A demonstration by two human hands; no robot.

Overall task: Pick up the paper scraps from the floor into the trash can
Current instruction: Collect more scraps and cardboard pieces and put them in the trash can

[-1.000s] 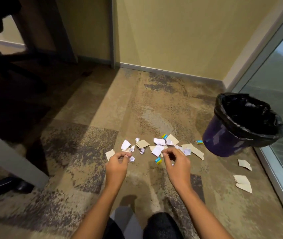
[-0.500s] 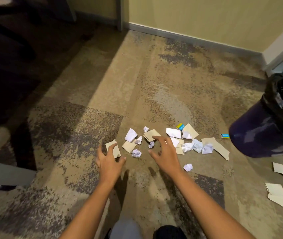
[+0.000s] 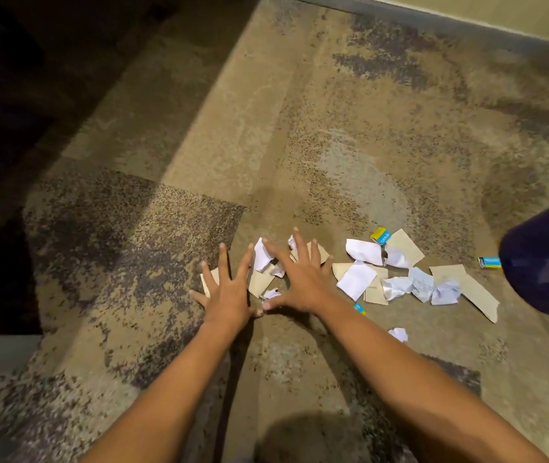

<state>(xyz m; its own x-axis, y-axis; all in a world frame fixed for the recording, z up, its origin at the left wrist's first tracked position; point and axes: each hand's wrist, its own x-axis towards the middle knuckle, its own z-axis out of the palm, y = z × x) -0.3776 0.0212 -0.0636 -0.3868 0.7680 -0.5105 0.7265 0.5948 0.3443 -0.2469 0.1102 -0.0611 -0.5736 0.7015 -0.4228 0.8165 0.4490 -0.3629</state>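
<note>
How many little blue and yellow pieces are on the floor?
3. One blue and yellow piece lies above the white scraps, one beside the trash can, one by the right forearm. Others may hide under paper.

Under my view: mottled tan and grey-purple carpet floor, bearing a loose cluster of torn white and beige paper scraps, some crumpled. I count small blue-and-yellow printed scraps at the cluster's far edge, near edge and beside the dark purple trash can, which stands at right. One crumpled white scrap lies apart, nearer me.
</note>
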